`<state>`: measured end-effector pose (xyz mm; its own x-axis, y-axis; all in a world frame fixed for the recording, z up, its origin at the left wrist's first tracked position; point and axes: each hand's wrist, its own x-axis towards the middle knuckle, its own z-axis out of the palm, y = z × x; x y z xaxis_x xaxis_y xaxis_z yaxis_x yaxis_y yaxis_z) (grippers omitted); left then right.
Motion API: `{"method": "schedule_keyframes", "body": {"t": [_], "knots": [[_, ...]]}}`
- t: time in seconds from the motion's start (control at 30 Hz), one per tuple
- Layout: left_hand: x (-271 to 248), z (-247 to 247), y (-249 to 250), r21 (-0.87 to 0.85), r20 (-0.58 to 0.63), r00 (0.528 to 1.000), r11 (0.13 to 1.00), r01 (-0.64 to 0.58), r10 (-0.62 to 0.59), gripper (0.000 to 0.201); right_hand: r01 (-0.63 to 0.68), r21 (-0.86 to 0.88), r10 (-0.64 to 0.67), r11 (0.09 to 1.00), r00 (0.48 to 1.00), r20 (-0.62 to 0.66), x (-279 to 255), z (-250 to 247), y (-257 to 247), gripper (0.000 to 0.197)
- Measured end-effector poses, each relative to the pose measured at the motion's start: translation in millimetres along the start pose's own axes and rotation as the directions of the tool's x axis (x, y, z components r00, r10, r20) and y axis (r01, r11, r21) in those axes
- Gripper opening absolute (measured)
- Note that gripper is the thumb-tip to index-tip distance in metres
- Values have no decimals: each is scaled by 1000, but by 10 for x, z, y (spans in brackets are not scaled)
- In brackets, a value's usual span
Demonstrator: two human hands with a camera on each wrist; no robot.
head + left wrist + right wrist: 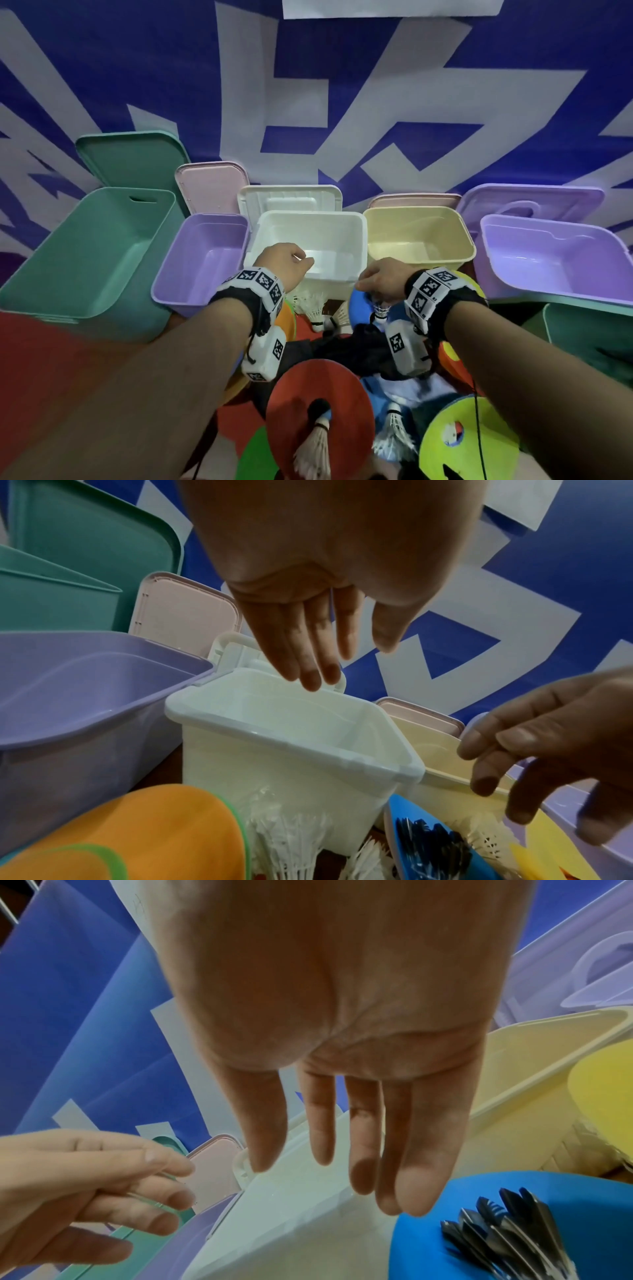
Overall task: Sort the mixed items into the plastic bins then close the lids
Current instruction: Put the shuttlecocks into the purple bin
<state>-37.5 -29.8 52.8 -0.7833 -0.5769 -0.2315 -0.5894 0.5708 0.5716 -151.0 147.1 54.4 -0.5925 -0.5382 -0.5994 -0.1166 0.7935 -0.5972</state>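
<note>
Shuttlecocks [317, 308] just below white bin [356, 219] — light, crushable feathers, so I take the cork. My left hand [286, 263], right hand [382, 282] — fingers loose, empty.

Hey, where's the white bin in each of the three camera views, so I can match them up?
Head: white bin sits centre, between the small purple bin and the yellow bin, beyond both hands.
Left wrist: white bin fills the centre, under the left hand.
Right wrist: white bin lies bottom centre, below the right hand.
Shared landmark: the yellow bin beside it.
</note>
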Motion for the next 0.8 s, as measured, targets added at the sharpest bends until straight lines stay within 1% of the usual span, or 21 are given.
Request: {"method": "schedule_keyframes", "body": {"t": [0.07, 0.13, 0.23, 0.3, 0.4, 0.5, 0.6, 0.67, 0.8], "knots": [[35, 25, -25, -5, 25, 1000, 1000, -8, 8, 30, -16, 11, 15, 1000, 1000, 20, 25, 70, 39, 10], [59, 49, -52, -6, 45, 999, 1000, -15, 15, 30, -21, 26, 20, 999, 1000, 21, 39, 142, 72, 14], [73, 74, -70, -3, 61, 997, 999, -37, 37, 31, -33, 36, 33, 999, 999, -11, 20, 217, 84, 22], [65, 96, -82, -3, 72, 996, 998, -55, 56, 31, -33, 73, 36, 997, 999, -41, 1, 264, 102, 22], [48, 123, -95, -6, 79, 994, 998, -70, 70, 31, -16, 81, 23, 997, 996, -85, -26, 300, 120, 24], [33, 155, -116, -2, 80, 993, 996, -90, 89, 32, -2, 71, 13, 997, 989, -148, -82, 323, 144, 19], [-11, 199, -130, 5, 85, 992, 996, -93, 93, 35, 5, 22, 0, 1000, 982, -191, -129, 342, 206, 14], [-62, 243, -137, 13, 90, 992, 996, -88, 87, 36, 6, 0, -6, 1000, 980, -201, -162, 355, 248, 8], [-182, 327, -140, 12, 76, 996, 999, -53, 52, 32, 26, 48, -17, 998, 983, -183, -190, 383, 323, 10]]}}
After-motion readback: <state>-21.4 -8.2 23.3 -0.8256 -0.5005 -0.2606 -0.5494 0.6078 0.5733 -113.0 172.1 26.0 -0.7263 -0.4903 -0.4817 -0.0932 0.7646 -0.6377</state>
